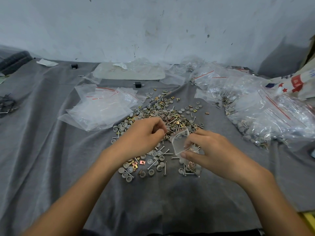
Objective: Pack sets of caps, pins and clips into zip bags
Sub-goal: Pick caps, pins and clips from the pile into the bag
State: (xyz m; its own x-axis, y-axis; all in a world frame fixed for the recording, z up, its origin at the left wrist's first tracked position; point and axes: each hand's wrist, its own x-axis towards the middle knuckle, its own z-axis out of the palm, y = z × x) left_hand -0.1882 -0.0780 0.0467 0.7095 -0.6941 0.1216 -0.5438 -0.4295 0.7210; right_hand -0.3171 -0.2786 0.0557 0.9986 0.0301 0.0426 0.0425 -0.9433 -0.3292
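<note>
Pinching a light, probably limp zip bag (181, 142) at its mouth rim, the right hand (213, 152) holds it above the worktop (59, 167); the left hand (143, 135) curls its grip, contents unclear.

Both bare forearms reach in from the lower edge and converge toward the middle, wrists roughly level. The left hand (144, 133) is turned knuckles up, its fingers curled with the tips bunched against the thumb. Whether they pinch anything cannot be made out. The right hand (208, 149) lies just beside it, palm turned inward, thumb below and fingers above pinching the open mouth of a small zip bag (180, 142) — the two hands near but apart.
</note>
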